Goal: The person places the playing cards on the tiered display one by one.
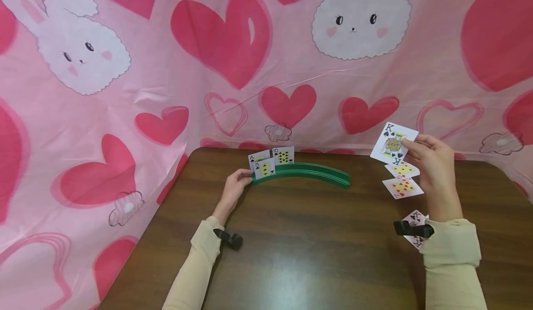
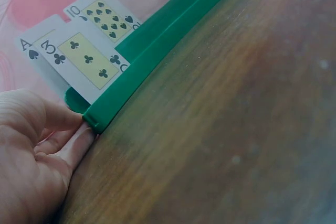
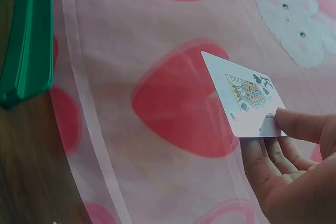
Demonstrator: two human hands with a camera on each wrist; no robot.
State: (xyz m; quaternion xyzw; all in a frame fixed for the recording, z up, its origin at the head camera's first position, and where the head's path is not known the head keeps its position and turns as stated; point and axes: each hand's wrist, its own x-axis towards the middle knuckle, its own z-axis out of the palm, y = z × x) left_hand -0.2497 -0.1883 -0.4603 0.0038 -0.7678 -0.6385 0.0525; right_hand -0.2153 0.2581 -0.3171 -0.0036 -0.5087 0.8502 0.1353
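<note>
My right hand [image 1: 436, 171] pinches a king of spades [image 1: 393, 143] between thumb and fingers, raised above the right side of the table. The same king [image 3: 249, 98] faces the camera in the right wrist view. At the left end of a curved green card holder [image 1: 312, 170], my left hand [image 1: 233, 189] grips the tip with thumb and fingers. Three cards stand in that end of the holder: an ace of spades [image 2: 32, 51], a three of clubs [image 2: 86, 61] in front, and a ten of spades [image 2: 105, 19] behind.
Beneath the raised king, a seven of hearts [image 1: 402, 188] and another red card [image 1: 403, 169], partly covered, lie on the brown wooden table [image 1: 316, 245]. Another king [image 1: 415, 217] lies nearer, partly hidden by the right wrist strap. A pink heart-patterned cloth [image 1: 200, 37] hangs behind.
</note>
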